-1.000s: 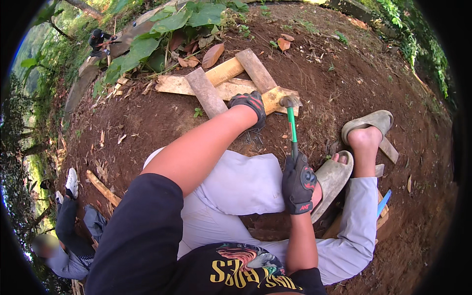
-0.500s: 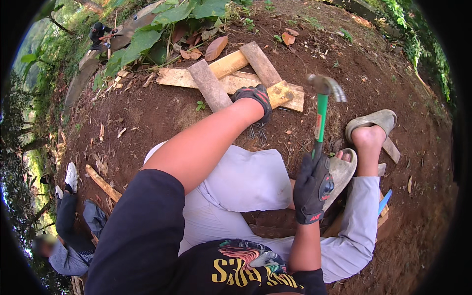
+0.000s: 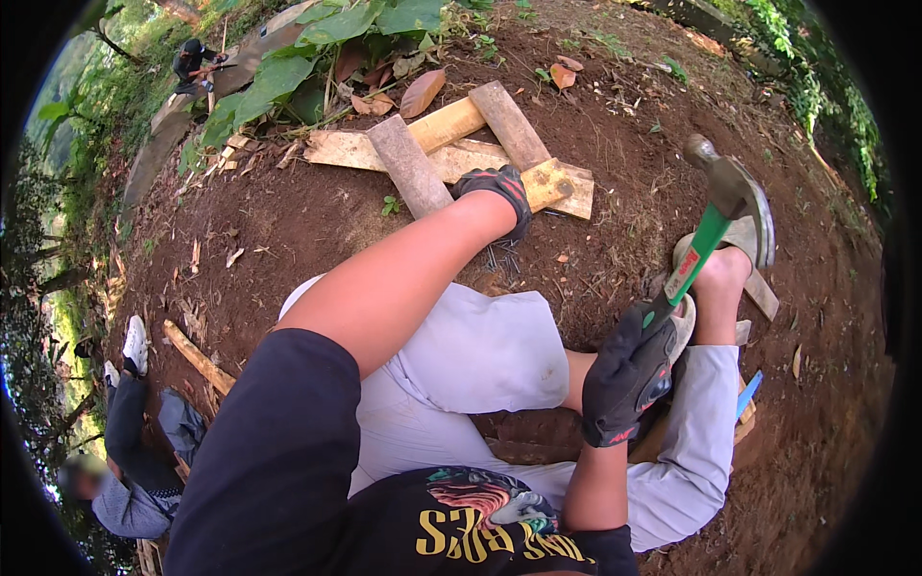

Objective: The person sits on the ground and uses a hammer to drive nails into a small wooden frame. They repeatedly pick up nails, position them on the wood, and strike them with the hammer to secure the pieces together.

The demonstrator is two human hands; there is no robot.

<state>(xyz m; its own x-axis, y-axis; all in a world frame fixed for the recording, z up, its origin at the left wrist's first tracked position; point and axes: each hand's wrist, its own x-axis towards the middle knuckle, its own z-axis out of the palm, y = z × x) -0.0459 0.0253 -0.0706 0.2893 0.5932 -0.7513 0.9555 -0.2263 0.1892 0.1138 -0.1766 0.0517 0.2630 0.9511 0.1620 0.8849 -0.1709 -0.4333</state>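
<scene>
In a black and red work glove, my left hand [image 3: 495, 195] is closed around a yellowish wooden bar [image 3: 547, 184] near its right end. Two short greyish boards [image 3: 411, 165] lie slanted across this bar, and a longer pale plank [image 3: 346, 151] shows beneath them. Just below the hand, a small pile of nails [image 3: 501, 257] lies on the soil, partly covered by my forearm. My right hand [image 3: 624, 370], gloved too, grips a claw hammer [image 3: 715, 226] by its green and black handle. The hammer head is raised over my sandalled foot, apart from the wood.
My legs in light grey trousers [image 3: 471, 350] are folded on the brown soil. A blue-edged tool or strip [image 3: 749, 394] lies by my right shin. At left are a wooden stick [image 3: 197, 355] and a seated person [image 3: 139, 490]. Another person [image 3: 197, 67] is farther off, past large leaves [image 3: 274, 91].
My right hand has tilted the hammer to the right, bringing its head up and closer to the camera. My left hand and the wooden pieces have stayed put.
</scene>
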